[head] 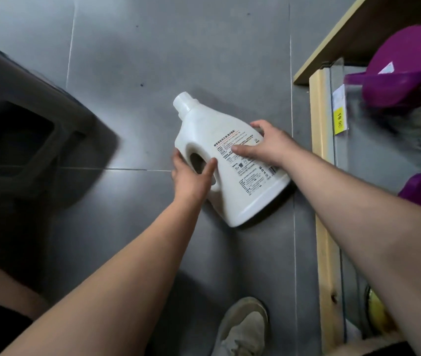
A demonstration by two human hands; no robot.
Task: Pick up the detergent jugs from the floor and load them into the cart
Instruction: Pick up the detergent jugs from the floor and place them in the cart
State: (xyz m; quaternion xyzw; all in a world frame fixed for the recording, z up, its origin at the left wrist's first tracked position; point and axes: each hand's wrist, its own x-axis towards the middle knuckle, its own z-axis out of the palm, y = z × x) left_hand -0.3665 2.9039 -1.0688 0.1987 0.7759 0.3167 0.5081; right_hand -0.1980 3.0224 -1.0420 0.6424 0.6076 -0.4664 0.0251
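- With left hand [191, 176], gripped the handle of the white detergent jug [240, 194]; with right hand [268, 145], clasped its labelled side.
- Found it tipped on its side, down at the grey floor [127, 60], near the wooden shelf [318, 150].
- Judged pickup just starting; next needed a firm lift leftward to the dark cart [11, 140].

Dim-ish indoor light, glare patch on floor [117, 181], dark shadow under jug [240, 181], edges blurred w/ fisheye bend.

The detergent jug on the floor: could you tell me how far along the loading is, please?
Done: nothing visibly loaded yet. In hand: the left hand grips the handle of the white jug and the right hand holds its labelled side, low over the floor tiles. Left: lifting it into the dark container at left, blurred, probably the cart.
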